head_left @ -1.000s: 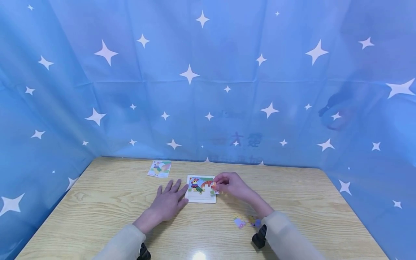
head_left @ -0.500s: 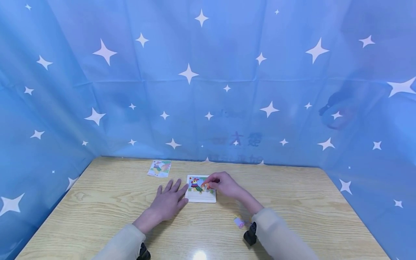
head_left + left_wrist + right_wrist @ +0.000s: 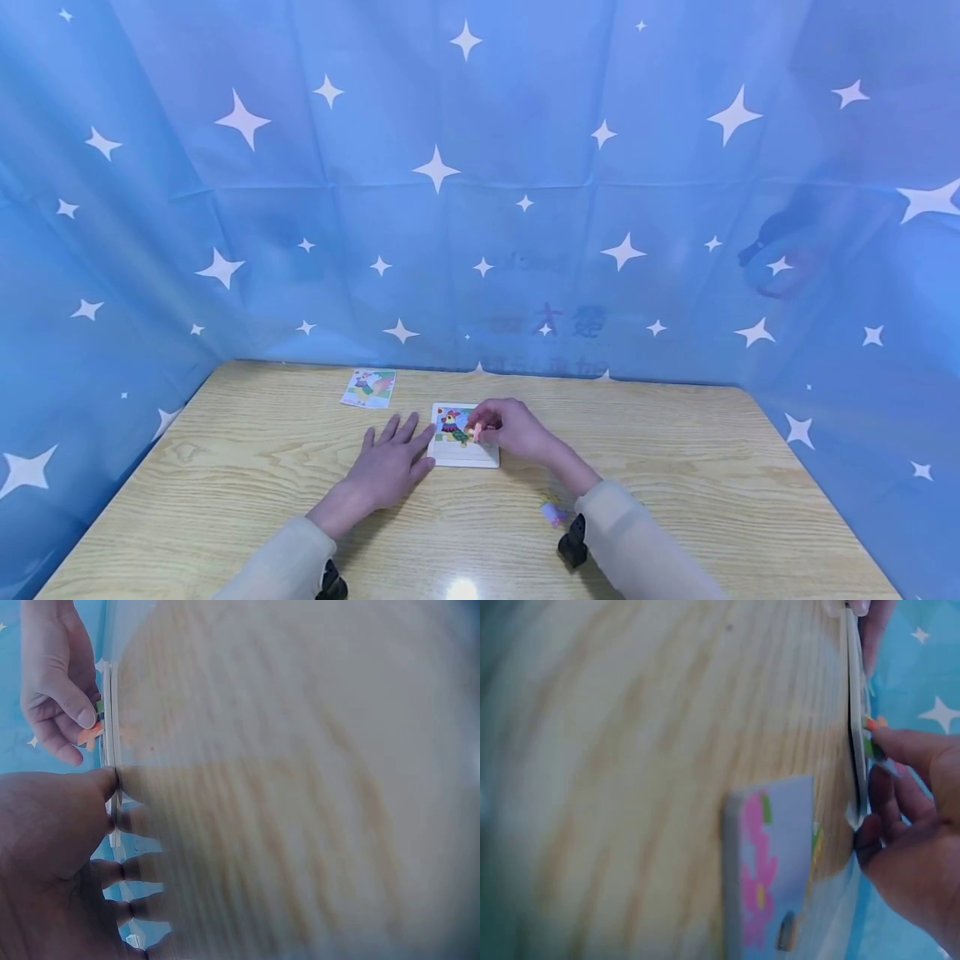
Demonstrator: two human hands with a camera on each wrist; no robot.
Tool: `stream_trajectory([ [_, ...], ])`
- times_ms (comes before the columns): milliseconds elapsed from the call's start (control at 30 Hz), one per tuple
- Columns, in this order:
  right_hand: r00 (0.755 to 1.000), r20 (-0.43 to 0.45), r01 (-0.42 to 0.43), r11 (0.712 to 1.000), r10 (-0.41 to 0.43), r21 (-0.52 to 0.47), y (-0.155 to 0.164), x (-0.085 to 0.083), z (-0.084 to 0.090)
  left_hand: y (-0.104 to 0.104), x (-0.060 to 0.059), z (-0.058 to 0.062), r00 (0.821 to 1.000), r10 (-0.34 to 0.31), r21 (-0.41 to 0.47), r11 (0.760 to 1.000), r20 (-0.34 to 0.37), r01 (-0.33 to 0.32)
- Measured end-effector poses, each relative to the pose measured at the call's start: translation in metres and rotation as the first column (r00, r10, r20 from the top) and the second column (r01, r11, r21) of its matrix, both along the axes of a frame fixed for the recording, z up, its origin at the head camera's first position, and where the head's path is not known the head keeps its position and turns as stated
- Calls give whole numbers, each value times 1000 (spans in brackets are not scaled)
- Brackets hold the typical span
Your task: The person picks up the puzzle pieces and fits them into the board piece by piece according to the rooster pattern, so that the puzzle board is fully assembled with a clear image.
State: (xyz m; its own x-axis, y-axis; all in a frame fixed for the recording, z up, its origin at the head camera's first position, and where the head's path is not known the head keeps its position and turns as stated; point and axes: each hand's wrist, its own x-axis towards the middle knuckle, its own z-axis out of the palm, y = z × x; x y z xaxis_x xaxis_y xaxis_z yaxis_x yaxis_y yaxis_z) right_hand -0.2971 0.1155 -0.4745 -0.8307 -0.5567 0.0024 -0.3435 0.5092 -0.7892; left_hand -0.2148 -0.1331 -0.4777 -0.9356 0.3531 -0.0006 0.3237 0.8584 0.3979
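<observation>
A white-framed jigsaw puzzle board [image 3: 461,460] with a rooster picture lies flat near the middle of the table. My left hand [image 3: 388,468] rests palm down beside it, fingers spread, with the fingertips at the board's left edge. Over the board's right part, my right hand [image 3: 516,430] pinches an orange jigsaw piece [image 3: 477,431] between thumb and fingers. The same orange piece [image 3: 91,736] shows in the left wrist view, tilted just at the board. The right hand covers the right side of the picture in the head view.
Loose jigsaw pieces [image 3: 552,513] lie near the right wrist; a pale one with pink flowers [image 3: 784,832] stands out in the right wrist view. A rooster picture card [image 3: 369,389] lies at the back left. A blue star-printed curtain [image 3: 480,217] hangs behind the table.
My right hand has moved left from the board's right edge to over its picture, carrying the orange piece, which has since turned. The left hand has stayed still.
</observation>
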Motion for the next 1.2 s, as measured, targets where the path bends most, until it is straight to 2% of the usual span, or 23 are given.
stream_trajectory([
  [233,999,-23,49,999,-49,11,-1,0,-3,-1,-2,-6,1000,-16,2,1000,-17,16],
  [367,997,-35,70,997,-69,29,2,-1,-3,-1,-2,-5,1000,-20,6,1000,-13,20],
  [833,990,-127,77,994,-66,83,1,-3,-6,1,0,0,1000,-1,1,1000,-1,1],
  [1200,987,-150,71,994,-57,88,2,-3,-7,1,1,1,1000,3,-4,1000,3,-3],
])
